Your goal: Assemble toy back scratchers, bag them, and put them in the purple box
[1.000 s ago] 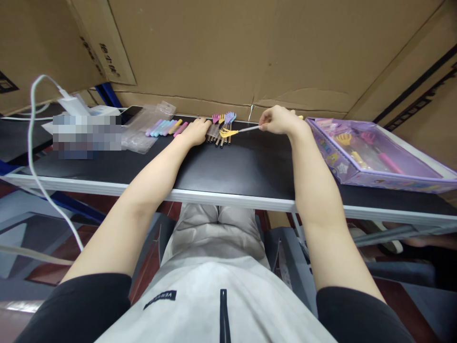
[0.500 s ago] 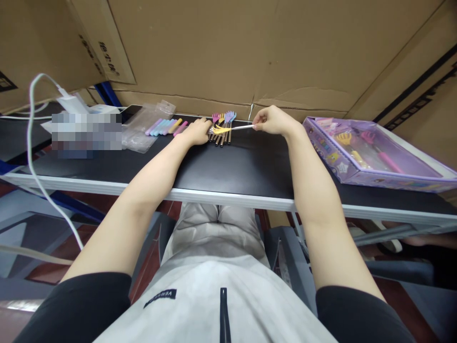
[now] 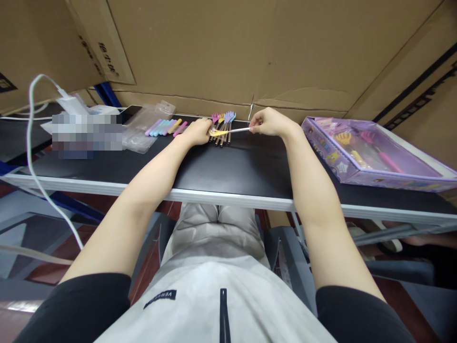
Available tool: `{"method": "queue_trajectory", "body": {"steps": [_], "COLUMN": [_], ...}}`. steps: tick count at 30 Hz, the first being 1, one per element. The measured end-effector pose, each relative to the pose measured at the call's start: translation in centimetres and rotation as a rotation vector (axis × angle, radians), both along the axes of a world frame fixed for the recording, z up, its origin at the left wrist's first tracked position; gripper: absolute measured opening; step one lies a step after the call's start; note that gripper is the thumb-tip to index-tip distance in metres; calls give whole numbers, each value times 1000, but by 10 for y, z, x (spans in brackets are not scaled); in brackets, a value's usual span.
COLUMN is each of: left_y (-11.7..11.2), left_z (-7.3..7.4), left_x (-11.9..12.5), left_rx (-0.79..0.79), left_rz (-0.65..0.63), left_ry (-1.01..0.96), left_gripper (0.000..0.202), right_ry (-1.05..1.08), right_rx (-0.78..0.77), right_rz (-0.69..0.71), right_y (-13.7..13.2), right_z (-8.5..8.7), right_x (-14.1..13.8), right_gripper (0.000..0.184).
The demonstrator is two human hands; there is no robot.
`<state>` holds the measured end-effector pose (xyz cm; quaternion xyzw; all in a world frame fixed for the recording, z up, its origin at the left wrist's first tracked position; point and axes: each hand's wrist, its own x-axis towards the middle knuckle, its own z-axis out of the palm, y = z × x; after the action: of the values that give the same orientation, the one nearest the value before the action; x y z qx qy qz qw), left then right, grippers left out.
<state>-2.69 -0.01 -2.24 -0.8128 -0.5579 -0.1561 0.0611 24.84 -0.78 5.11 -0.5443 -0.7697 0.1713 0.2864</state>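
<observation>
A back scratcher with a yellow claw head and a silvery rod (image 3: pixel 238 130) is stretched level between my hands, just above the black table. My right hand (image 3: pixel 267 123) pinches the rod's far end between thumb and fingers. At the other end, the curled fingers of my left hand (image 3: pixel 198 130) close on the yellow claw, hiding its tips. Behind and under it lie several more back scratchers (image 3: pixel 228 116) with pink, yellow, purple and blue claws, their brownish rods side by side. Left of my left hand is a row of pastel handles (image 3: pixel 166 127).
A clear plastic bag (image 3: pixel 139 136) lies beyond the handles. At the right stands a purple display box (image 3: pixel 357 174) with back scratchers inside. A white cable (image 3: pixel 32 143) hangs over the left side. Cardboard (image 3: pixel 221 52) walls the table's back edge.
My right hand has shifted slightly left and a little lower with the rod. The yellow claw has turned, so its prongs show less spread. My left hand has barely moved.
</observation>
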Motion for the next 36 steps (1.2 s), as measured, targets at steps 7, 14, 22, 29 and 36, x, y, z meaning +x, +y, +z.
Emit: {"method": "queue_trajectory", "body": {"steps": [7, 14, 22, 29, 36], "left_y": [-6, -12, -14, -11, -14], "left_z": [5, 5, 10, 14, 13], "left_x": [12, 25, 16, 3, 10], "left_rx": [1, 23, 51, 65, 93], "left_rz": [-52, -101, -60, 26, -34], "left_ry": [29, 69, 145, 204, 197], "left_gripper": [36, 38, 43, 42, 43], "right_ry": [-64, -134, -206, -89, 80], "right_rx": [-98, 18, -62, -255, -273], "right_rz": [103, 176, 159, 147, 189], "right_y": [-14, -23, -19, -2, 1], "right_z": [4, -12, -5, 2, -11], "right_x": [-16, -43, -34, -1, -13], "right_gripper": [14, 18, 16, 21, 25]}}
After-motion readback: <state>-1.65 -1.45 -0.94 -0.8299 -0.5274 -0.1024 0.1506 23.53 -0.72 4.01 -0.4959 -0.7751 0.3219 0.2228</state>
